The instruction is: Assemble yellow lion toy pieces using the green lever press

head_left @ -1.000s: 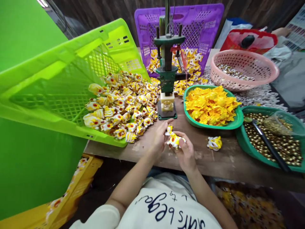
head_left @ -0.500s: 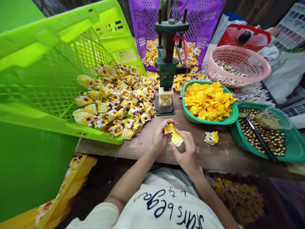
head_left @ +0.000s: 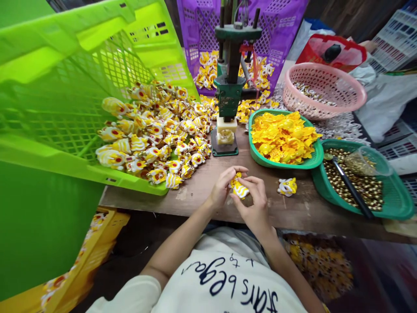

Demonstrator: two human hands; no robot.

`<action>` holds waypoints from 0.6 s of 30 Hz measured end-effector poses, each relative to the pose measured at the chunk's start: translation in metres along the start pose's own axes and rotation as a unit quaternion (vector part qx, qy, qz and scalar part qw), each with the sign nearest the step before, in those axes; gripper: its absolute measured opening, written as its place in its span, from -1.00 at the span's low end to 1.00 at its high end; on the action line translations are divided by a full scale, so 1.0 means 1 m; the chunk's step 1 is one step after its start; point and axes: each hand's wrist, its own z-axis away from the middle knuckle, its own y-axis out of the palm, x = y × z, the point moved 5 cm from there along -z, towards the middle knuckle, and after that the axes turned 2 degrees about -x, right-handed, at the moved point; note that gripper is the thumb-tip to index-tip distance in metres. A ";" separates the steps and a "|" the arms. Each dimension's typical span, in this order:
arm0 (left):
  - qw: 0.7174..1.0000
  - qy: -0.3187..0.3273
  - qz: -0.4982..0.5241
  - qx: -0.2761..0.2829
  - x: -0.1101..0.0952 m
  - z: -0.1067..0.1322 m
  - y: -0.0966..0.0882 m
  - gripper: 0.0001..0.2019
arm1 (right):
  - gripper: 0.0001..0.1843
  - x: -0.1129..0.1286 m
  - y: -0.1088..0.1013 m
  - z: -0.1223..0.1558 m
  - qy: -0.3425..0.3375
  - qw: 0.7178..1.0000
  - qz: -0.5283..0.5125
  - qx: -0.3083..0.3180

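Note:
My left hand [head_left: 222,188] and my right hand [head_left: 256,204] meet over the near edge of the wooden table [head_left: 202,191]. Together they pinch a small yellow-and-white striped toy figure [head_left: 240,189], the left fingers on its yellow end, the right fingers around its striped body. A second such figure [head_left: 287,186] lies alone on the table to the right. A green hand press [head_left: 228,87] with a cream block at its foot stands just beyond my hands.
A tilted lime crate [head_left: 81,100] spills several painted figures [head_left: 156,130] at left. A green bowl of yellow parts [head_left: 283,139], a green tray of brass beads [head_left: 361,182], a pink basket [head_left: 322,89] and a purple crate [head_left: 241,26] stand to the right and behind.
The figure has been turned in my fingers, its striped body now facing up, and both hands closed tighter around it. The view has shifted slightly.

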 end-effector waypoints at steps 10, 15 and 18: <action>1.000 0.014 0.001 -0.009 -0.001 -0.002 0.002 -0.65 | -0.63 0.007 -0.005 0.002 -0.003 0.999 0.032 -0.035; 1.000 0.006 -0.013 0.010 0.000 -0.003 0.003 -0.63 | -0.63 0.003 -0.004 0.002 0.009 0.999 0.023 -0.029; 1.000 0.013 -0.019 0.012 0.000 -0.004 0.002 -0.62 | -0.63 0.003 -0.005 0.003 0.005 0.999 0.024 -0.035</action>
